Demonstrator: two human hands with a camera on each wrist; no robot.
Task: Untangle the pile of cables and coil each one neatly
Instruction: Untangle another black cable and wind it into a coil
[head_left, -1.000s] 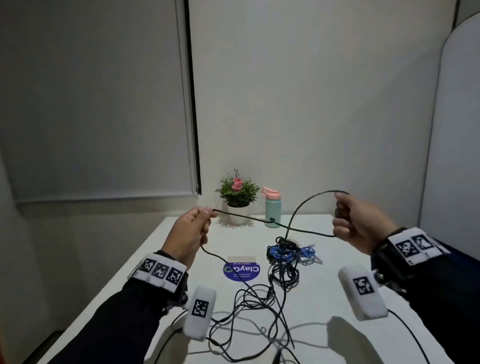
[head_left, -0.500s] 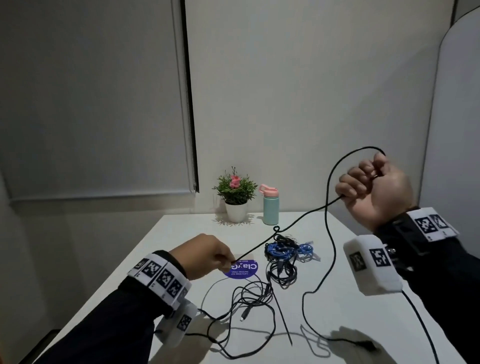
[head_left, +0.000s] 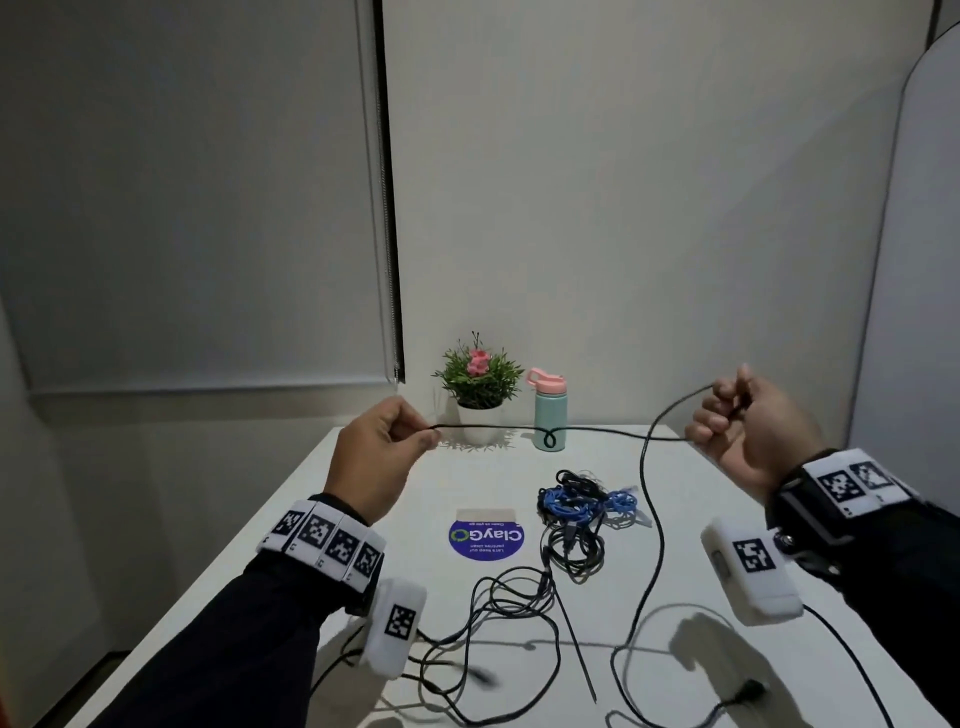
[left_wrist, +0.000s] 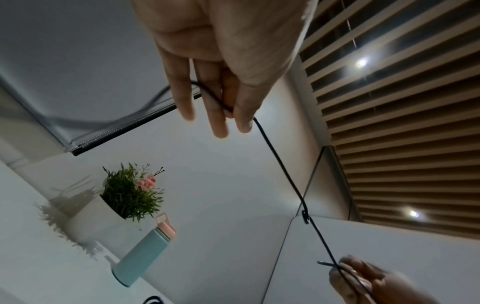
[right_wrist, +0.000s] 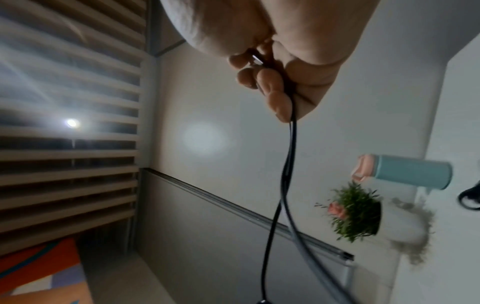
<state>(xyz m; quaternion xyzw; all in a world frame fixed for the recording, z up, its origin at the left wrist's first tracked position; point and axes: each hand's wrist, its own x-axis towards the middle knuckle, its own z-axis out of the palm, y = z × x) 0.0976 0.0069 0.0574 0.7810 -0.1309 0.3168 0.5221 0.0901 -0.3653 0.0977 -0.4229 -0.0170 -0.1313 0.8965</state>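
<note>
A thin black cable (head_left: 597, 431) is stretched level between my two hands above the white table (head_left: 363, 493), with a small loop knot (head_left: 549, 439) near its middle. My left hand (head_left: 382, 457) pinches one end between thumb and fingers (left_wrist: 221, 107). My right hand (head_left: 748, 431) grips the cable in curled fingers (right_wrist: 272, 86); from there a long strand (head_left: 652, 545) hangs down to a plug (head_left: 750, 690) on the table. A tangle of blue and black cables (head_left: 582, 506) lies mid-table, and loose black loops (head_left: 498, 623) lie nearer me.
A potted plant (head_left: 480, 384) and a teal bottle with a pink lid (head_left: 549, 410) stand at the table's far edge, just behind the stretched cable. A round blue sticker (head_left: 485, 538) lies on the table. A partition (head_left: 914, 312) rises on the right.
My left hand rose from the table to the right hand's height, and the right hand dropped lower and moved right. The cable went from slanted to level and taut, its knot now drawn small.
</note>
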